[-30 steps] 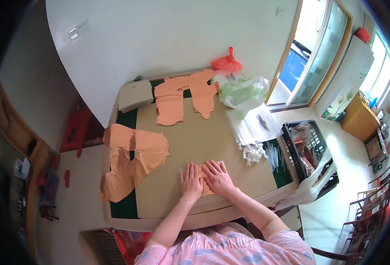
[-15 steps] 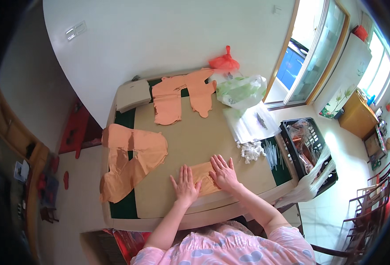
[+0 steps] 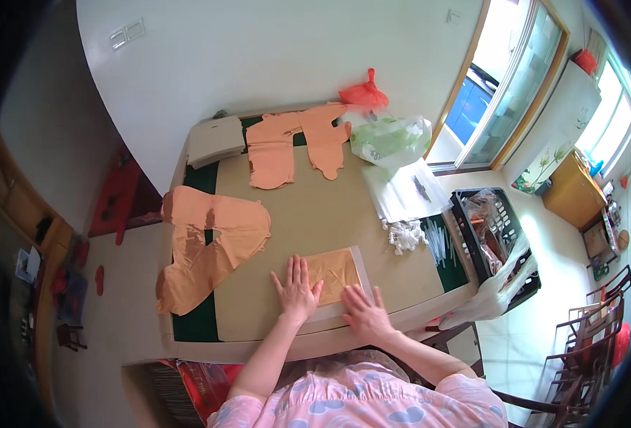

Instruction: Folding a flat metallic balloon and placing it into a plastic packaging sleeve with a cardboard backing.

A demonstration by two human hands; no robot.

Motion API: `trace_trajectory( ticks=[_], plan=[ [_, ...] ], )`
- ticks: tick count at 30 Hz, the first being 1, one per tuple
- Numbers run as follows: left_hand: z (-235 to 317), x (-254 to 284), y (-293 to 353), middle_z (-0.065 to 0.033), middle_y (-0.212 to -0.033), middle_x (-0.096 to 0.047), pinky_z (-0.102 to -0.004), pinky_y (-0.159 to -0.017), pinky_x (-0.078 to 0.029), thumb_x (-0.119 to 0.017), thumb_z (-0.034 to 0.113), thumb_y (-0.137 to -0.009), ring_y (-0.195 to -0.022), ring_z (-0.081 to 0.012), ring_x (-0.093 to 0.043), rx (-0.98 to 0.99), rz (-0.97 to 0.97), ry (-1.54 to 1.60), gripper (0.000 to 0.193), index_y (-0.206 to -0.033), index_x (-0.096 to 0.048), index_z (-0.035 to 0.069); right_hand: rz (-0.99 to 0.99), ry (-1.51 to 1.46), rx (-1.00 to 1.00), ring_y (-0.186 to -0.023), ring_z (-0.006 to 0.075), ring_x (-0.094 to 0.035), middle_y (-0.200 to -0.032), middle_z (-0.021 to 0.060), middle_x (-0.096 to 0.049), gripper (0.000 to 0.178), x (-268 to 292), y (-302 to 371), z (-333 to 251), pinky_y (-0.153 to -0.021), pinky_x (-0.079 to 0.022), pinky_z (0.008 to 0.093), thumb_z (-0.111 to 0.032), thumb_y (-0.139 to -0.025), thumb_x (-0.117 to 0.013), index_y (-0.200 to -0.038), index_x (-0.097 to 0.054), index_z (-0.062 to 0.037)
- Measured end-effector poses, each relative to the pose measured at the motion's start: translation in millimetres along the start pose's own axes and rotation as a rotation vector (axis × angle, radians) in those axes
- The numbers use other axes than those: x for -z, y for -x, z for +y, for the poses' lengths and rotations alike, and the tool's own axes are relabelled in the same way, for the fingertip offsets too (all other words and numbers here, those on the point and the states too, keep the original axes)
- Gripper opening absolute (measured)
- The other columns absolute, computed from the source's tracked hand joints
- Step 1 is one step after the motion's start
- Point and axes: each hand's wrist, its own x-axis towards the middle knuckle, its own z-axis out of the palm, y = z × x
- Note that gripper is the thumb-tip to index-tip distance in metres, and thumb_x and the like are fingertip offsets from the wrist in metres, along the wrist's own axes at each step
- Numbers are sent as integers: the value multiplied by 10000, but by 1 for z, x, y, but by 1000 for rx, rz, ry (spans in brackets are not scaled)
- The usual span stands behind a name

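Observation:
A folded rectangle of shiny orange foil (image 3: 333, 272) lies near the front edge of the table, with a paler greyish border showing along its right side and front. My left hand (image 3: 298, 294) rests flat on its left part, fingers stretched out. My right hand (image 3: 367, 314) lies at its front right corner, fingers spread. Neither hand grips anything. To the left lies a flat orange foil shape (image 3: 233, 225), wrinkled like a deflated foil balloon. Two similar shapes lie at the far side, a foil piece (image 3: 271, 158) and a narrower foil piece (image 3: 325, 143) beside it.
A stack of greyish cards (image 3: 217, 141) sits at the back left. Along the right are a green-and-white plastic bag (image 3: 392, 141), clear bags (image 3: 405, 192), a white bundle (image 3: 405, 237), clear sticks (image 3: 438, 242) and a black crate (image 3: 465, 228). A red bag (image 3: 364, 93) stands at the back.
My right hand has slid off the foil's upper right part toward me, to its front corner, uncovering the right side and pale border. My left hand stays nearly in place.

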Motion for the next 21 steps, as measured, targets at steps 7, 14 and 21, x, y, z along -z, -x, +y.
trace_trajectory(
  ticks=[7,14,21],
  plan=[
    [-3,2,0,-127,-1561,-223,-683,-1096,-97,-473,519,-914,-1447,-250,-206,10,7,4,777,-1482,-244,40,153,-353,-283,-1185,323,-487,-1220,131,-550,331,35,-7,46,-972,-404,492,-220,-903,-544,-1205,-569,-87],
    [1,2,-1,-134,-1551,-249,-683,-1096,-107,-476,555,-903,-1442,-255,-222,-19,35,-11,805,-1478,-257,36,293,-322,-404,-933,359,-574,-973,181,-585,165,6,-97,78,-793,-489,443,-152,-869,-554,-977,-608,-39],
    [4,5,-1,-135,-1529,-297,-676,-1096,-129,-480,558,-901,-1427,-264,-255,-15,88,18,785,-1452,-311,24,45,-682,-484,-725,204,-642,-766,91,-653,414,-5,-101,104,-644,-517,345,-196,-789,-730,-1112,-544,-16]
  ],
)
